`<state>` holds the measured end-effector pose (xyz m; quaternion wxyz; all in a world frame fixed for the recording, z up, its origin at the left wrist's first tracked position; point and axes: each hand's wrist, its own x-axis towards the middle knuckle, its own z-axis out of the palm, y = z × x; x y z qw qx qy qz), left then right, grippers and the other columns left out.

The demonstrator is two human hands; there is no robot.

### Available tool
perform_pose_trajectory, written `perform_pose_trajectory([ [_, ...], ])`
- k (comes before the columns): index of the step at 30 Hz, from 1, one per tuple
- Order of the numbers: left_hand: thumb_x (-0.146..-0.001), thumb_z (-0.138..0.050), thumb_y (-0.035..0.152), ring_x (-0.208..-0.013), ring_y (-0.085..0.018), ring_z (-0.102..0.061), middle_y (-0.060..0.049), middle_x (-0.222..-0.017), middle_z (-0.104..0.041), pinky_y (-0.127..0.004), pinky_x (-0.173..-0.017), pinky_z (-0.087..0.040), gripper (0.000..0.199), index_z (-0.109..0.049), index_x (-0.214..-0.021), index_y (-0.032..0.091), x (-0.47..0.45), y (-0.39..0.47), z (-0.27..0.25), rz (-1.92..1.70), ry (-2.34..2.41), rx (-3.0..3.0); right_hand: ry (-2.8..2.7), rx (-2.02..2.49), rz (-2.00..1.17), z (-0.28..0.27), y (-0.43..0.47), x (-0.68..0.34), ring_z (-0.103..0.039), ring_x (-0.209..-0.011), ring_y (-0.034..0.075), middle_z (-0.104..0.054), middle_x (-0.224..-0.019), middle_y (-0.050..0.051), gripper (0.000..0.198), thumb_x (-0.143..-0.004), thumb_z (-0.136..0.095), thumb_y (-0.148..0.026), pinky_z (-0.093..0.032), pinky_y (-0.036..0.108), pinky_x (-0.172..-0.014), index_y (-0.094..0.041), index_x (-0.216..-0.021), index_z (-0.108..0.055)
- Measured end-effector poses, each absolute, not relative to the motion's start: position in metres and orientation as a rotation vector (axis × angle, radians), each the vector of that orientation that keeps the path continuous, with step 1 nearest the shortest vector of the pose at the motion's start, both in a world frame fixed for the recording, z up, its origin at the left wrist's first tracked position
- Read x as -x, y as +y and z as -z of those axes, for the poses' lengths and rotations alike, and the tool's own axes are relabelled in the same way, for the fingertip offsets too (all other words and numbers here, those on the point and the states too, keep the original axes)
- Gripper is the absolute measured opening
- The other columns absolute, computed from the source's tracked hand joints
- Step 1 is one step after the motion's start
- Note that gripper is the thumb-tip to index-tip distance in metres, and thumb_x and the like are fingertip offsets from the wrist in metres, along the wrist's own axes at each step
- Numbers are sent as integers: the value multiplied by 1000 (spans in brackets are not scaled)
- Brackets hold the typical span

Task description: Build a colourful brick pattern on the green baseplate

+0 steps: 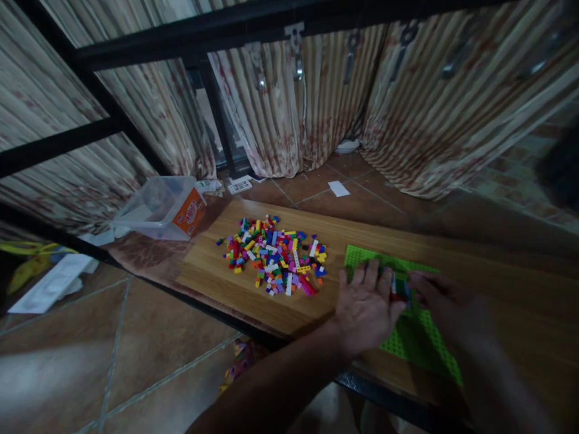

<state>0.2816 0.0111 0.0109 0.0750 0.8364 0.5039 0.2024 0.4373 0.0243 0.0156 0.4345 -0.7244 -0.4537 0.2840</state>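
A green studded building-brick baseplate (pixel 420 337) lies on the wooden board. My left hand (pixel 364 307) rests over its left part, fingers stretched forward and apart, thumb out to the right. Between that thumb and forefinger sits a small cluster of joined toy bricks (pixel 400 288), with green, blue, red and white showing; my fingers partly cover it. From the right, my right hand (pixel 441 295) reaches to the cluster's edge with thumb and fingers pressed together. Whatever is in that pinch is hidden, and the hand is dark and blurred. Left of the plate spreads a pile of loose, many-coloured toy bricks (pixel 275 256).
The wooden board (pixel 212 265) lies on a low, dark-edged table. At the table's left end stands a clear plastic box (pixel 156 208) with an orange label. Papers (pixel 339 188) lie beyond the board. Striped curtains (pixel 271 120) hang behind a dark metal frame (pixel 158 45).
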Motion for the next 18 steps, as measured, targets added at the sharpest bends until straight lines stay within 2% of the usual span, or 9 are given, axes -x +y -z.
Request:
perform_pose_trajectory([
  [4,-96,-29,46,-133,-30,-32,-13,-149,-34,-56,-105,-35,55,-38,-140,13,-285,9,-10,-592,1537,-2532,-1086,1877,-654,-26,22,-424,-63,-66,22,-70,-75,8,36,-67,-63,-50,-49,36,-63,-18,-82,-72],
  [9,-96,-30,44,-132,-29,-33,-14,-146,-37,-56,-104,-34,54,-37,-140,15,-282,9,-13,-604,1509,-2493,-1065,1739,-549,-36,16,-397,-65,-79,24,-71,-90,8,35,-71,-62,-50,-50,41,-76,-21,-89,-70],
  [14,-94,-36,40,-123,-27,-42,-13,-136,-46,-52,-99,-40,45,-44,-132,18,-274,13,-15,-684,1403,-2403,-1109,1615,-485,-40,12,-376,-65,-77,23,-70,-87,6,30,-75,-62,-47,-51,39,-75,-22,-89,-70],
  [18,-91,-43,37,-116,-26,-47,-11,-125,-55,-46,-99,-41,41,-50,-124,15,-262,24,-21,-792,1447,-2355,-1059,1575,-504,-45,7,-363,-63,-75,24,-69,-87,7,29,-75,-63,-46,-52,43,-76,-22,-92,-69],
])
